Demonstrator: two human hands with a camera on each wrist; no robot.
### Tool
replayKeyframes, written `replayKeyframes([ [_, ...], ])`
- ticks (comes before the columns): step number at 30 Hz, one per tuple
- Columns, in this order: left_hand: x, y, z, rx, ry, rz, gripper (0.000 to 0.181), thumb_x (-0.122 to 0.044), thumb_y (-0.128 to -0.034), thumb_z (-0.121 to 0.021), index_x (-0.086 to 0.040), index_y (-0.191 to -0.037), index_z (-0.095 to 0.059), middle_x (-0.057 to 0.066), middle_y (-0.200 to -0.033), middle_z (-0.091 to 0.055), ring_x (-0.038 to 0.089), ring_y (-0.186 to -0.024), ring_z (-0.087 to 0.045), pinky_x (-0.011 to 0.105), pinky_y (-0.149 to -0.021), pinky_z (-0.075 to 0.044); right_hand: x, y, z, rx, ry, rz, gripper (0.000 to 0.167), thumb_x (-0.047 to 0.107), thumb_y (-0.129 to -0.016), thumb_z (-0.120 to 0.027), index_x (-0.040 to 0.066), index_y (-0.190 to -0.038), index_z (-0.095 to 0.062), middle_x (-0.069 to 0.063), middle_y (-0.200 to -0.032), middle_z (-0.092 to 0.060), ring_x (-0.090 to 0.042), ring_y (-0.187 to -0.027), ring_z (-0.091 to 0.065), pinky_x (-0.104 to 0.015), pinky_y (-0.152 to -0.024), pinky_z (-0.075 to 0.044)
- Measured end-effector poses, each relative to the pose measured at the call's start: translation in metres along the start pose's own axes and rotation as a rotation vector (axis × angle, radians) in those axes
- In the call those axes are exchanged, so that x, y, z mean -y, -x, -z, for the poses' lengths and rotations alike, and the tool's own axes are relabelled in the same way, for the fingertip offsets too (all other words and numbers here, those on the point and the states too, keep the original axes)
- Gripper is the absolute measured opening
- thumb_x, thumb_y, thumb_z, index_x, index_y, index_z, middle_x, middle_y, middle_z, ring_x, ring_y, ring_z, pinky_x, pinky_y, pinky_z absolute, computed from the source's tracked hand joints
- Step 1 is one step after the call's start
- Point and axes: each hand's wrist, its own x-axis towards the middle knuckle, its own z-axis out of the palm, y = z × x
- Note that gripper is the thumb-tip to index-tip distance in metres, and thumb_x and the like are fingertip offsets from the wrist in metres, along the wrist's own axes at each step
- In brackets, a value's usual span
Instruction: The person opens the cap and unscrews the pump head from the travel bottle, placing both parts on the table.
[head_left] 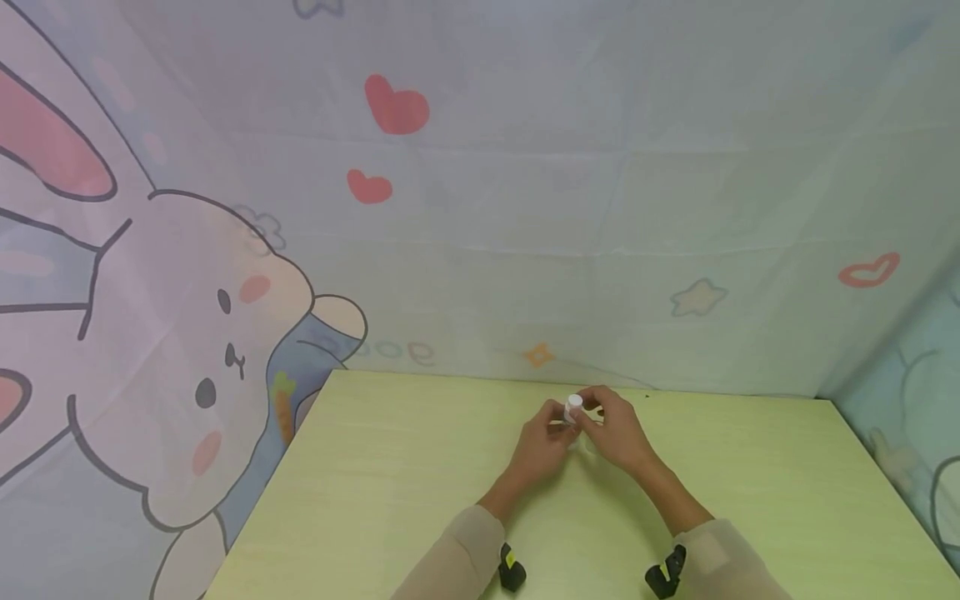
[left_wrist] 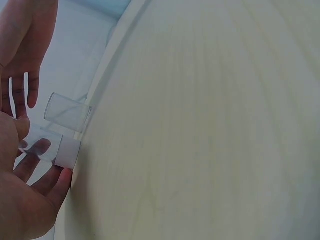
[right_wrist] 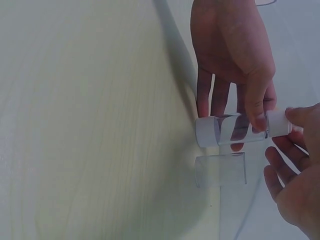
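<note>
Here it was, the clear bottle [right_wrist: 242, 131], caught between both hands above the far part of the tabletop [head_left: 420, 467], long axis upright, a white cap [right_wrist: 279, 123] on top and a white end piece [right_wrist: 206, 131] at the bottom. Everything turned on that one upright line — left hand low, right hand high. The left hand [head_left: 542, 447] had the transparent body, thumb to one side and fingers behind, the gap between them only as wide as the bottle itself. And the right hand [head_left: 618, 429], the nearer one to the top, held the cap in a narrow pinch, its other fingers loosely bent beside it. Was the cap tight or loose? The views did not tell, nor whether the bottle's bottom met the tabletop or hung just over it. Just to the right, below the right hand, there stood a clear cylinder [right_wrist: 220, 170] — upright too, near the bottle yet apart from it, and no finger seemed to touch it. Further down, black devices [head_left: 512, 568] sat by the pale sleeves [head_left: 457, 558], while beyond the tabletop the wall cloth [head_left: 510, 200] showed its red hearts [head_left: 401, 110].
</note>
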Motion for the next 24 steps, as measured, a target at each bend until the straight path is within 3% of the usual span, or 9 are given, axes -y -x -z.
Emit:
replayKeyframes([
  [5, -0.0005, 0.0008, 0.0005, 0.007, -0.003, 0.013, 0.019, -0.033, -0.1074, -0.066, -0.019, -0.118, -0.061, 0.004, -0.134, -0.067, 0.029, -0.124, -0.069, 0.03, -0.094, -0.061, 0.0004, 0.0003, 0.0011, -0.001, -0.013, -0.021, 0.034, 0.02, -0.101, -0.077, 0.0, -0.125, -0.065, -0.015, -0.12, -0.069, -0.037, -0.112, -0.063, -0.061, -0.098, -0.052],
  [12, 0.0006, -0.0004, 0.0, 0.0, -0.02, 0.014, 0.017, -0.032, -0.1072, -0.067, -0.02, -0.118, -0.061, 0.002, -0.133, -0.068, 0.028, -0.124, -0.069, 0.031, -0.095, -0.06, 0.0005, -0.0018, 0.0018, -0.003, -0.012, -0.04, 0.032, 0.022, -0.099, -0.078, 0.002, -0.12, -0.066, -0.013, -0.115, -0.069, -0.041, -0.111, -0.063, -0.059, -0.097, -0.051],
  [24, -0.0008, 0.0001, 0.0003, 0.001, -0.022, 0.015, 0.02, -0.036, -0.1072, -0.066, -0.02, -0.118, -0.061, 0.005, -0.135, -0.068, 0.028, -0.124, -0.069, 0.033, -0.095, -0.061, -0.0012, -0.0024, -0.0011, -0.002, -0.002, -0.049, 0.028, 0.021, -0.1, -0.078, 0.003, -0.118, -0.066, -0.009, -0.112, -0.07, -0.033, -0.108, -0.064, -0.056, -0.096, -0.052],
])
